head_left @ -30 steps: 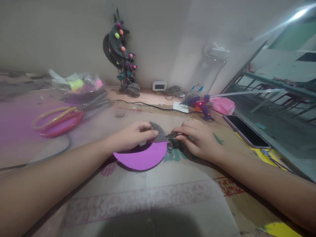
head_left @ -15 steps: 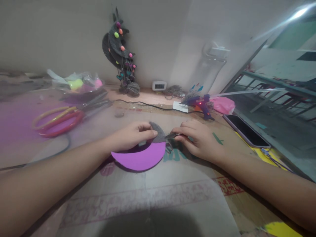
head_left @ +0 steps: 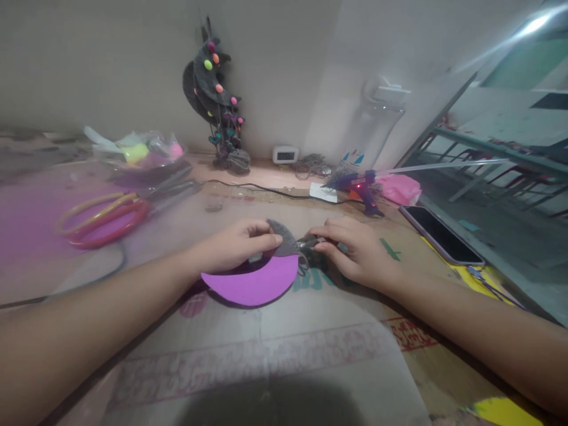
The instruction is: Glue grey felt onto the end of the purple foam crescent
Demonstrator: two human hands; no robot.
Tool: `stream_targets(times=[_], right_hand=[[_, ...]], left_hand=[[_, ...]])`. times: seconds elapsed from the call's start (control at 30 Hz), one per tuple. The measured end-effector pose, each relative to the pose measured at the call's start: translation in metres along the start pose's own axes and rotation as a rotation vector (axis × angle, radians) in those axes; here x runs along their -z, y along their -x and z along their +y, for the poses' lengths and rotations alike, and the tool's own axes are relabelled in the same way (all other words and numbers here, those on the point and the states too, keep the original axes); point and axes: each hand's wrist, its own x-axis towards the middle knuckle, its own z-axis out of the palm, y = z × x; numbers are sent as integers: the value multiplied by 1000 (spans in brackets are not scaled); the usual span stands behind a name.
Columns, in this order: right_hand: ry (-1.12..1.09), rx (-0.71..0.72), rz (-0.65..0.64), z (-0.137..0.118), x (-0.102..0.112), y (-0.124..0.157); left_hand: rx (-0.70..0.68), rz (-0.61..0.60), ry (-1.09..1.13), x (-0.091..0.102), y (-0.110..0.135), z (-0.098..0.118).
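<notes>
My left hand [head_left: 248,242] is closed, thumb pressed down on a grey yarn-covered piece [head_left: 284,238] with a curved outline. Below and joined to the grey part, or lying against it, is a purple crescent [head_left: 252,281] with a smooth face. My right hand [head_left: 348,245] pinches a small dark tool with a shiny metal tip [head_left: 306,243]; its exact kind is hard to make out. The tip meets the right edge of the grey part. A loop of grey yarn [head_left: 303,264] hangs just beneath that spot.
Red-and-yellow-handled scissors [head_left: 110,219] lie at left, near a clear bag of pompoms [head_left: 142,151]. Against the wall hangs a decorated grey moon [head_left: 208,77]. A glue gun [head_left: 364,188] with a lit red light, a white digital clock [head_left: 285,155] and a phone [head_left: 441,235] sit farther back.
The tool in my right hand has turned slightly, showing more shiny metal at the grey edge. My left hand and the purple crescent stay nearly still; the view has shifted a little.
</notes>
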Motion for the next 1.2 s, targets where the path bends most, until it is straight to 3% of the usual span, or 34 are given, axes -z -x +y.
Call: stream_targets(times=[1.2], right_hand=[[-38,-19,-49,0,-2,-2]], left_hand=[[9,22,-12,0,0,3]])
